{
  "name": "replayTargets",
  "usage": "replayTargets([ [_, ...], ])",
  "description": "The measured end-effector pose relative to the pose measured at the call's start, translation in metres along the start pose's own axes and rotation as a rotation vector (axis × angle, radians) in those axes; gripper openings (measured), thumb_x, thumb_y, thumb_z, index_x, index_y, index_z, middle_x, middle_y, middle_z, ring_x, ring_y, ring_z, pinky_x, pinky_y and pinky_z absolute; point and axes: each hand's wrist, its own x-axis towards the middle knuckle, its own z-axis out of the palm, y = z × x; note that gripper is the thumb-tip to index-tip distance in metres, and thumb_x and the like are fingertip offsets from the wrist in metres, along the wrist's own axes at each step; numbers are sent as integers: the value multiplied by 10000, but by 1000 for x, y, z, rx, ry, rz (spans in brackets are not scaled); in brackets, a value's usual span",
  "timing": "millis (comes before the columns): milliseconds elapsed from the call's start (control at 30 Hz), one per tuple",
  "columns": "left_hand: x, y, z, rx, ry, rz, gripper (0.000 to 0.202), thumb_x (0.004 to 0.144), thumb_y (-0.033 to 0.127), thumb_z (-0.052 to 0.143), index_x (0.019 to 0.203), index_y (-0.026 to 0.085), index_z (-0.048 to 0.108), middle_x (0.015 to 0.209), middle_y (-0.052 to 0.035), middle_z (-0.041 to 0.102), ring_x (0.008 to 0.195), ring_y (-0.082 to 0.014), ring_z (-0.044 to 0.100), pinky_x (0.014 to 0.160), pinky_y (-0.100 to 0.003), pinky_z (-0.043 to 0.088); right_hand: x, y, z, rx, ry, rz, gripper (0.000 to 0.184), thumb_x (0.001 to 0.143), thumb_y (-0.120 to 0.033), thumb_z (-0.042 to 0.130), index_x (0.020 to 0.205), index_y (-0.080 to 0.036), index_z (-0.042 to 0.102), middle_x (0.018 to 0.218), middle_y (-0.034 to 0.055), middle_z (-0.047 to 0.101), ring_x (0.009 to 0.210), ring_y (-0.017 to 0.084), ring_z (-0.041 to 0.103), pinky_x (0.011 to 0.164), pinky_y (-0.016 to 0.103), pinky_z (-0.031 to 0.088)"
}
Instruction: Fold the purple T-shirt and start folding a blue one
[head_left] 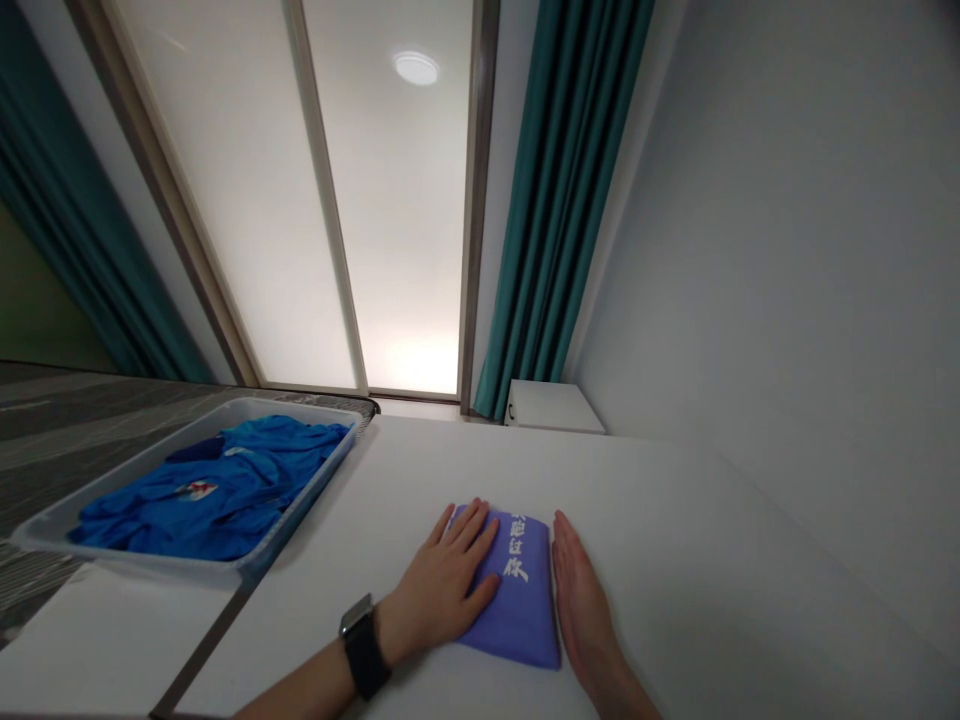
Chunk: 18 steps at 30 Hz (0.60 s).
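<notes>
A purple folded garment with white printed characters lies flat on the white table. My left hand rests palm down on its left part, fingers spread, and wears a black watch on the wrist. Along the garment's right edge stands my right hand, on its side with fingers straight and together. That hand is at the edge; whether it touches the cloth I cannot tell. Neither hand grasps anything.
To the left, a clear plastic bin holds crumpled blue clothes. Behind the table stands a small white cabinet near a teal curtain. A wall rises on the right.
</notes>
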Motion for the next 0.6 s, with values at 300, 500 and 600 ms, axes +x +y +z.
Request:
replayTargets([
  [300, 29, 24, 12, -42, -52, 117, 694, 957, 513, 442, 1534, 174, 256, 1596, -110, 235, 1482, -254, 186, 1211, -475, 155, 16, 22, -7, -276, -16, -112, 803, 917, -724, 223, 1531, -211, 277, 1589, 34, 252, 1471, 196, 181, 1216, 412, 113],
  [500, 26, 20, 16, -54, -51, 83, 740, 940, 564, 451, 1542, 194, 231, 1598, -107, 230, 1484, -274, 172, 1211, -504, 114, 16, 40, -20, -539, -100, -219, 755, 952, -663, 182, 1508, -178, 345, 1551, 82, 348, 1453, 203, 252, 1223, 423, 24],
  [600, 26, 19, 17, -53, -47, 94, 748, 942, 579, 436, 1551, 215, 200, 1596, -101, 244, 1481, -273, 184, 1209, -510, 105, 13, 47, -15, -528, -133, -279, 824, 916, -723, 216, 1496, -158, 367, 1560, 92, 318, 1446, 226, 272, 1223, 419, 64],
])
